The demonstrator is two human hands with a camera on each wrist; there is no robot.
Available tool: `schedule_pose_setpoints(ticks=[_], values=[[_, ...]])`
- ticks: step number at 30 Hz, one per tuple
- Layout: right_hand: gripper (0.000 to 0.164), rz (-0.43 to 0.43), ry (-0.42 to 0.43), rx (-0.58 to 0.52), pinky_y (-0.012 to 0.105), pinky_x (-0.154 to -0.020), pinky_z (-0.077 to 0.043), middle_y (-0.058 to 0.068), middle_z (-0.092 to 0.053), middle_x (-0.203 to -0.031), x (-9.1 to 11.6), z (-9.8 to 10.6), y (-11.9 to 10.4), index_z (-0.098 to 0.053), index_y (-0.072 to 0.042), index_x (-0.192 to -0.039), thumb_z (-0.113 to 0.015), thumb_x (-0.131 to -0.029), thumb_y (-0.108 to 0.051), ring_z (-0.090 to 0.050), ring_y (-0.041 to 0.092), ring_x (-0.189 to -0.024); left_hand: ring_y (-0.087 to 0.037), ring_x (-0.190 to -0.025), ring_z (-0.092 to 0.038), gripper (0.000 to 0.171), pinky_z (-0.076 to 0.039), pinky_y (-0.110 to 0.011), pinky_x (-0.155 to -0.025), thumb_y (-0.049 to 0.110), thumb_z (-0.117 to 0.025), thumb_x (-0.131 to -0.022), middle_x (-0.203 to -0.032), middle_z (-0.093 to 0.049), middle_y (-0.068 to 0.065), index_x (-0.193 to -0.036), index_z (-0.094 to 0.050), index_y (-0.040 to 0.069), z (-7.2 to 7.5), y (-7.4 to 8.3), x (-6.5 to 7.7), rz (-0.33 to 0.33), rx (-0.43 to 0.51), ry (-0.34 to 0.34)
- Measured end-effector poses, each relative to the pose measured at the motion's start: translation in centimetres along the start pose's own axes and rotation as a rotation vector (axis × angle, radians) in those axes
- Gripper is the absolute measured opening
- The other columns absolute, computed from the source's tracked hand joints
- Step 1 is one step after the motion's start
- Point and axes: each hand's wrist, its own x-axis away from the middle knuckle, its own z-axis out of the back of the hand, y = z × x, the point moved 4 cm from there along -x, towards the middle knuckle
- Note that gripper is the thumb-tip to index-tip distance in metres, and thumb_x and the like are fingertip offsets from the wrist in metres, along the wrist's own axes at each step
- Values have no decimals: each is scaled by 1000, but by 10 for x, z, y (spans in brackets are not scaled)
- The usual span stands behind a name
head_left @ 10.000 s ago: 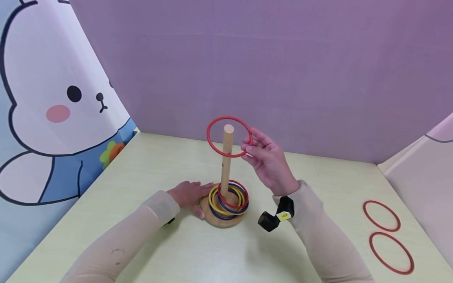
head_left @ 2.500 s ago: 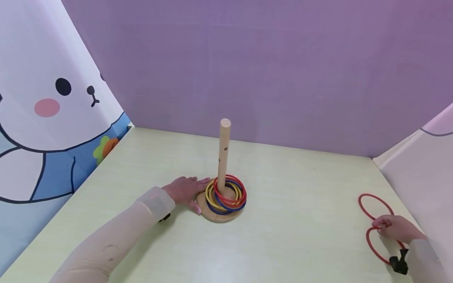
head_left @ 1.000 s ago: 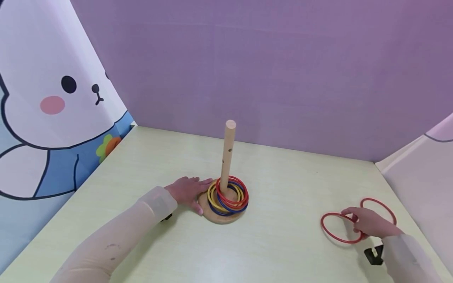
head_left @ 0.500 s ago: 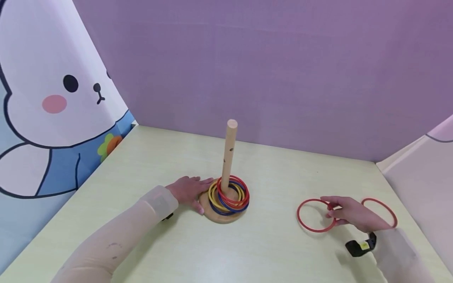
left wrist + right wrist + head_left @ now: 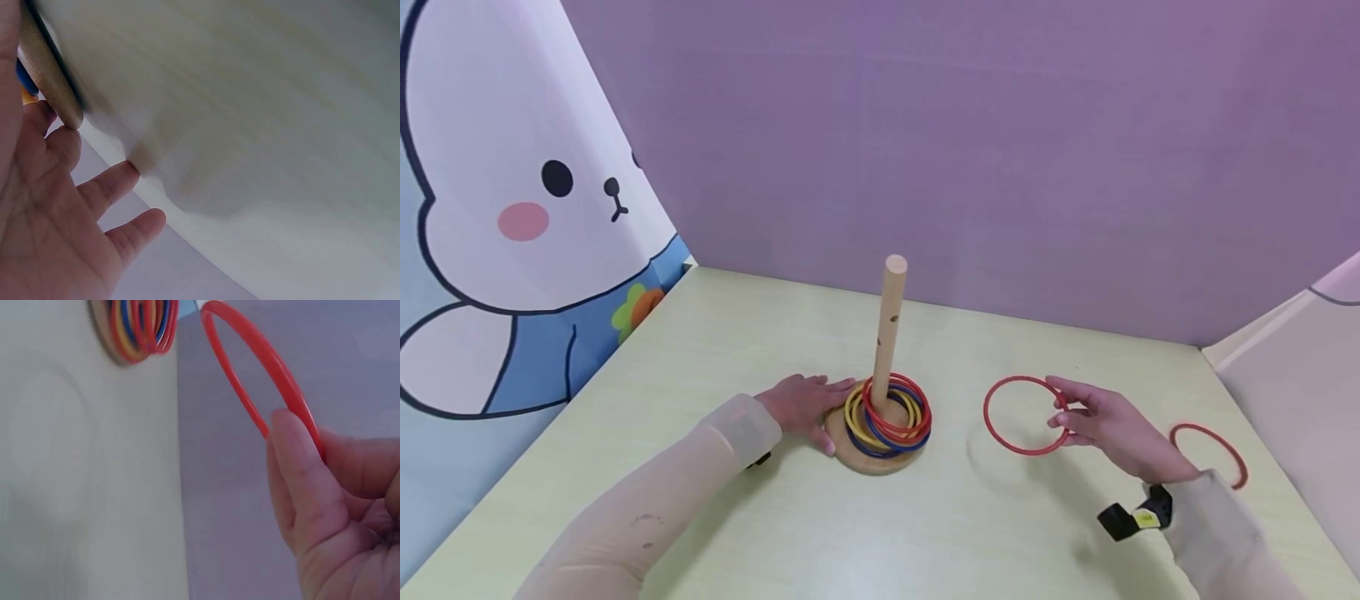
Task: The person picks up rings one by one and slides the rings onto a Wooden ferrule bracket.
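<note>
A wooden peg (image 5: 889, 325) stands upright on a round base (image 5: 871, 467). Stacked loosely around its foot are several rings: yellow (image 5: 849, 414), blue (image 5: 886, 455) and red (image 5: 928, 410). My left hand (image 5: 801, 408), fingers spread, rests at the base's left edge; the left wrist view shows fingertips (image 5: 65, 147) touching the base rim (image 5: 53, 78). To the right of the peg, my right hand (image 5: 1112, 429) pinches a red ring (image 5: 1026, 452) between thumb and fingers, above the table. In the right wrist view that ring (image 5: 269, 353) tilts up from the thumb.
One more red ring (image 5: 1227, 447) lies on the pale table (image 5: 970, 533) at the right, partly hidden behind my right wrist. A purple panel (image 5: 1000, 167) borders the table's back. A cartoon-printed panel (image 5: 467, 167) stands on the left and a pale one (image 5: 1300, 392) on the right.
Ten seconds ago my right hand held another red ring at the peg's top; that ring is now on the stack. It then picked this ring off the right side, bringing it leftward and up.
</note>
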Motion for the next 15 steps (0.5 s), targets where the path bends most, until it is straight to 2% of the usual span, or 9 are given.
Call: schedule_pose_setpoints(ticks=[4, 9, 15], values=[[60, 59, 26, -33, 26, -77, -55, 6, -53, -101, -5, -10, -15, -17, 15, -145, -50, -96, 4, -61, 9, -89, -42, -133, -37, 101, -34, -58, -103, 56, -76, -71, -156, -27, -2, -151, -29, 15, -1, -1, -1, -5, -1, 1], [61, 133, 54, -144, 25, -76, -55, 2, -52, -96, -11, -20, -28, -16, 17, -144, -50, -95, 6, -58, 7, -84, -42, -132, -38, 100, -35, -59, -102, 53, -77, -71, -156, -28, -3, -151, -30, 15, -3, -2, 0, -10, 4, 9], [64, 144, 122, -242, 24, -76, -55, 1, -53, -100, -17, -26, -42, -17, 13, -146, -55, -95, 2, -59, 7, -84, -43, -132, -38, 101, -35, -58, -102, 55, -76, -71, -156, -27, -2, -152, -29, 16, -2, -1, -1, -16, -10, 13]])
